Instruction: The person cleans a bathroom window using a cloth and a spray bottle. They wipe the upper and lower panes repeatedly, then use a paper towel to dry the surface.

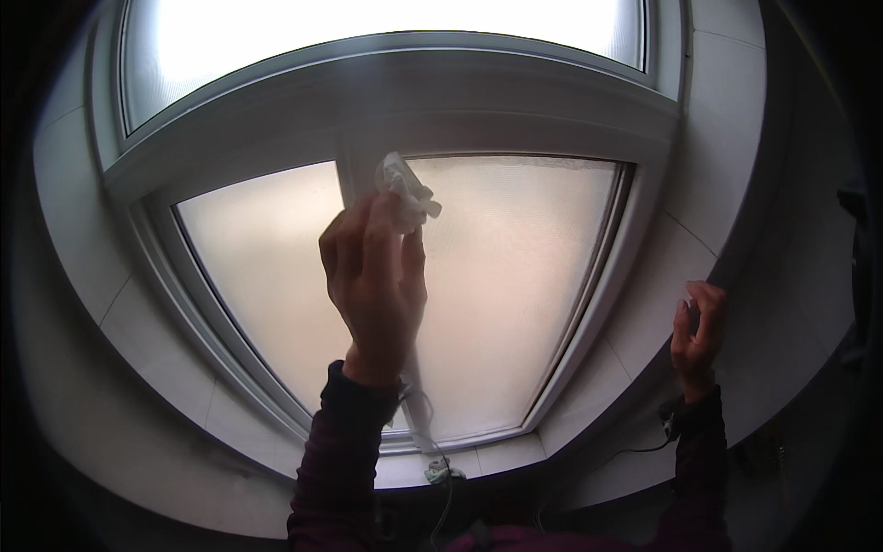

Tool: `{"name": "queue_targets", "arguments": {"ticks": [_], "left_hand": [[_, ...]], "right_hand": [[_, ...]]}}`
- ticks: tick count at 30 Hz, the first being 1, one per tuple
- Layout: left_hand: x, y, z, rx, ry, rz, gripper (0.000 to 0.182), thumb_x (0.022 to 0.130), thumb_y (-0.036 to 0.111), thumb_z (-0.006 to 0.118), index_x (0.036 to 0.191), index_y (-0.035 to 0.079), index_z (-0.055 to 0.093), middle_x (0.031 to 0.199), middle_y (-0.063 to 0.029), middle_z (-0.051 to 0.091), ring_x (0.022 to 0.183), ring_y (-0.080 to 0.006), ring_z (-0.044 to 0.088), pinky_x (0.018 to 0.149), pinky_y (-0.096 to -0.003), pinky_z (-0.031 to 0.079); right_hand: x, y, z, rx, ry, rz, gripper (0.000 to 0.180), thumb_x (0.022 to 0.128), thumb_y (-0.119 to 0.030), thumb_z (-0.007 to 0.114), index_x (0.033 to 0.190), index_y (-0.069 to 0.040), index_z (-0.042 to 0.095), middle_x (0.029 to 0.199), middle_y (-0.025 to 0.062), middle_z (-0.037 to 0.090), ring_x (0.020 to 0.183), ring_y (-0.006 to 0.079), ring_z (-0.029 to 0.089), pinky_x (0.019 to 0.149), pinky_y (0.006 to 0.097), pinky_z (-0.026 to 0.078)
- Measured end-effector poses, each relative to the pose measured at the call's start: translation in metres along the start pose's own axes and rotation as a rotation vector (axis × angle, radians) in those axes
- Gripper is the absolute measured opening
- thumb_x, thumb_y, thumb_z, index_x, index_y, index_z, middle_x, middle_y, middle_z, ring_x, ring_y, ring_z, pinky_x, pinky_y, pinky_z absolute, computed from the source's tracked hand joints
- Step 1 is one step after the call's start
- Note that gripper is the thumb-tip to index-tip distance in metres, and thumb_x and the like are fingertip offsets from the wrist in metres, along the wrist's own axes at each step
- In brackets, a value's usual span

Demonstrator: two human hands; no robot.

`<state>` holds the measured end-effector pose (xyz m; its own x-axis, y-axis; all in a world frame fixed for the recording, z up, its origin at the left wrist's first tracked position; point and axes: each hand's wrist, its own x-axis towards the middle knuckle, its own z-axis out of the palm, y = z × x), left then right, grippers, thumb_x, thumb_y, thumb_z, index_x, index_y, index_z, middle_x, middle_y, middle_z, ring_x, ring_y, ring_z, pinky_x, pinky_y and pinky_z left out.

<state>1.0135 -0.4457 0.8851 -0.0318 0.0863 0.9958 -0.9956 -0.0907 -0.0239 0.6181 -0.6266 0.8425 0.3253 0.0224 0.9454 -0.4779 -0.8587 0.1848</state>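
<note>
My left hand (376,269) is raised in front of the window's middle upright and grips a crumpled white tissue or thin cloth (407,193) between the fingertips. The cloth is near the top left corner of the right frosted pane (510,276); whether it touches the frame cannot be told. At the right, my right hand (698,328) is held up with bent fingers, thumb and fingers apart, and nothing shows in it. It is near the outer edge of the tiled window reveal (641,303).
A left frosted pane (269,269) and a bright upper pane (386,41) fill the rest of the window. A crumpled greenish cloth (445,472) lies on the tiled sill, with a thin cable (450,497) hanging over it. Another cable (638,450) runs near my right forearm.
</note>
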Motion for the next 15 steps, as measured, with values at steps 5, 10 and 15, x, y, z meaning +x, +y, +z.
{"name": "queue_targets", "arguments": {"ticks": [5,10,15], "left_hand": [[0.003,0.002,0.017,-0.019,-0.002,0.079,0.041,0.086,0.005,0.081,0.124,0.003,0.067,0.12,-0.0133,0.069,0.109,-0.0321,0.065,0.097,-0.043,0.051],[-0.025,0.02,0.007,-0.04,-0.113,-0.04,0.046,0.085,0.006,0.081,0.127,-0.001,0.065,0.119,-0.0157,0.069,0.108,-0.0328,0.065,0.092,-0.042,0.055],[-0.022,0.023,-0.02,-0.096,-0.057,-0.19,0.046,0.086,0.003,0.08,0.128,-0.003,0.063,0.121,-0.0178,0.067,0.111,-0.0325,0.066,0.093,-0.0412,0.056]], "right_hand": [[-0.013,0.042,0.008,-0.264,-0.092,-0.233,0.03,0.093,0.007,0.065,0.119,-0.008,0.062,0.115,0.0078,0.063,0.103,0.0269,0.058,0.088,0.0395,0.049],[-0.028,0.052,0.025,-0.244,0.058,-0.231,0.025,0.092,0.005,0.068,0.11,-0.012,0.065,0.115,0.0041,0.063,0.105,0.024,0.057,0.088,0.0365,0.049],[-0.035,0.06,0.028,-0.219,0.092,-0.235,0.02,0.094,0.004,0.068,0.106,-0.011,0.064,0.115,0.0036,0.063,0.106,0.0238,0.057,0.09,0.0367,0.05]]}}
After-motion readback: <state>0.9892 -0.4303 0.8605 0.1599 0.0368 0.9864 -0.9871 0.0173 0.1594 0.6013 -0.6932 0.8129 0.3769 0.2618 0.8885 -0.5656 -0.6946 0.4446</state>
